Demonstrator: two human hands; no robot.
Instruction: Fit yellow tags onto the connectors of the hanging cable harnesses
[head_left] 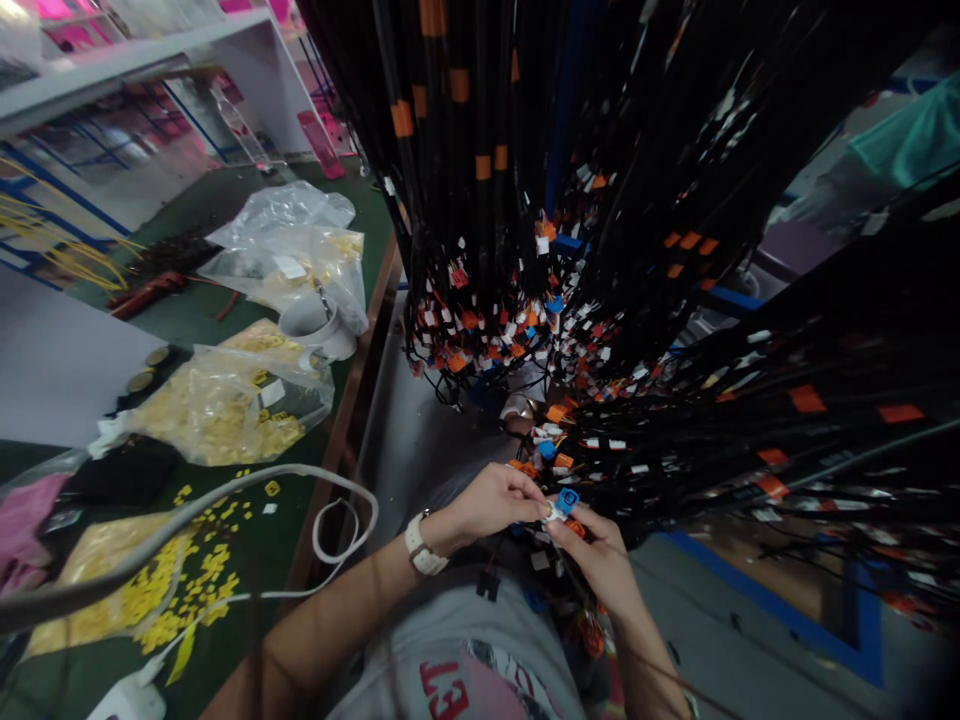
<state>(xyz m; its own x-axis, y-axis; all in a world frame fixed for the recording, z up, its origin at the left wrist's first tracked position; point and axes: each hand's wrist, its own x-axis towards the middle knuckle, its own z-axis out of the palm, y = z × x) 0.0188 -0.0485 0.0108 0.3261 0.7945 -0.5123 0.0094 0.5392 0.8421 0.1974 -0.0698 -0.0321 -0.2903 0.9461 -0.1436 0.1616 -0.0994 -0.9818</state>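
Observation:
In front of my body, my right hand (596, 550) is closed around the end of a wire harness. A blue connector (568, 501), an orange connector (574, 527) and a white connector (553, 513) stick out by its thumb and fingers. From the left, my left hand (499, 503) meets it, fingers pinched together at the white connector. Whatever is between those fingertips is too small to make out. Just beyond both hands, more connectors (547, 449) in blue, orange and white end a thick bundle of black harnesses (697, 440).
Black harnesses (480, 120) hang densely ahead and to the right. On the left, a green-topped table (300, 520) bears bags of yellow pieces (225, 405), loose yellow pieces (202, 575), a white cup-like container (319, 328) and a grey cable (225, 487). A blue frame (780, 620) stands low right.

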